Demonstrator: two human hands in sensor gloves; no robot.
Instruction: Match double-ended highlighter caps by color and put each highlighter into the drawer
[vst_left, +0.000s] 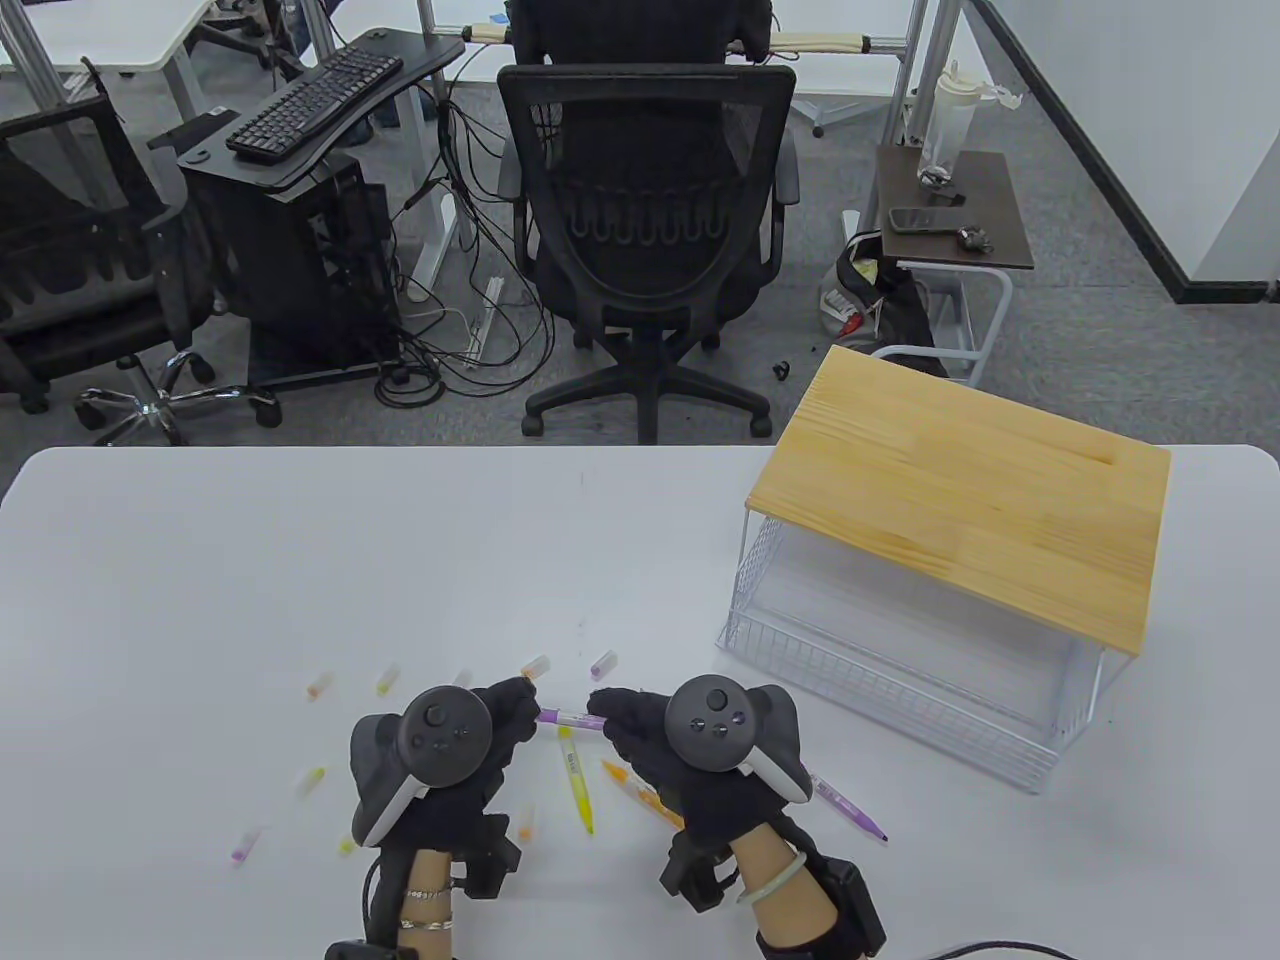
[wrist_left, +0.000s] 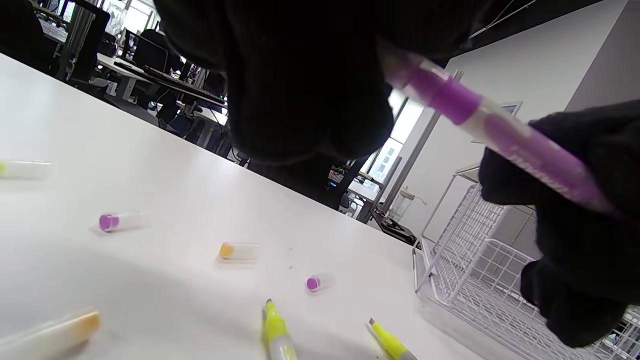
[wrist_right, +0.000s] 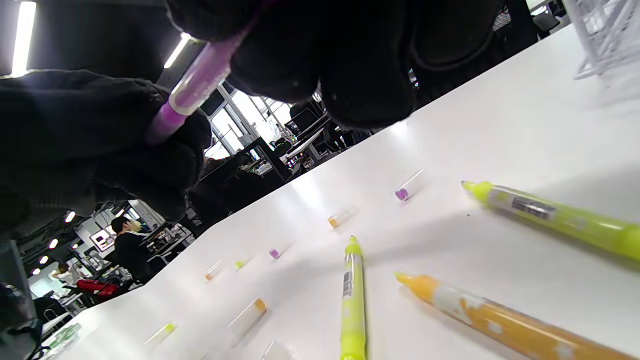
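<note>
A purple highlighter hangs level just above the table, and both hands hold it. My left hand pinches its left end, where the purple tip or cap disappears into the fingers. My right hand grips the barrel from the right. On the table below lie a yellow highlighter and an orange highlighter. A second purple highlighter sticks out from under my right wrist. Several loose caps lie around, among them a purple cap and an orange cap.
The white wire drawer unit with its wooden top stands at the right, its open front toward my right hand. More caps are scattered left of my left hand, such as a yellow cap and another purple cap.
</note>
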